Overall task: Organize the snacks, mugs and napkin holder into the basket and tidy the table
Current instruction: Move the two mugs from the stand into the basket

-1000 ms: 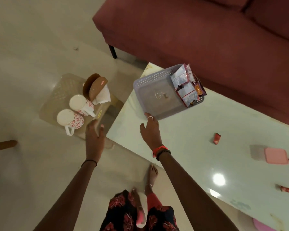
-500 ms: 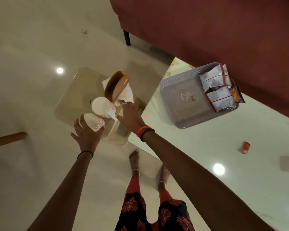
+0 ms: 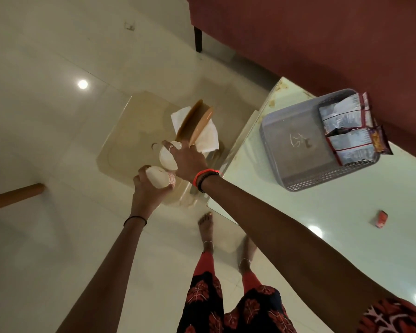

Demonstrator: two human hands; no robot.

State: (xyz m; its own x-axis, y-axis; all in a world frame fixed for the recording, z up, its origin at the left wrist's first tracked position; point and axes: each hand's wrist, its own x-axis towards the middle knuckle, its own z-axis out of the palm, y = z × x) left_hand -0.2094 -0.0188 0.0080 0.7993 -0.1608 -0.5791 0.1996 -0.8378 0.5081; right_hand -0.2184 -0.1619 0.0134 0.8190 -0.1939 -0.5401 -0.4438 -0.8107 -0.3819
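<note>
Two white mugs with red flower print are on a low glass side table (image 3: 127, 131). My left hand (image 3: 145, 191) grips the near mug (image 3: 159, 177). My right hand (image 3: 189, 159) grips the far mug (image 3: 167, 156), fingers curled over its rim. Just behind stands the brown wooden napkin holder (image 3: 196, 121) with white napkins (image 3: 207, 138). The grey perforated basket (image 3: 298, 145) sits on the pale main table (image 3: 322, 224), with snack packets (image 3: 346, 131) stacked at its right side. A small red snack (image 3: 381, 218) lies loose on the table.
A dark red sofa (image 3: 322, 39) runs behind the table, one black leg (image 3: 198, 39) on the tiled floor. A wooden pole end (image 3: 12, 197) sticks in from the left. My bare feet (image 3: 205, 224) stand between the two tables.
Both hands have closed round the mugs: the left went from reaching to gripping the near mug, the right from touching the far mug's handle to holding it. The view shifted left.
</note>
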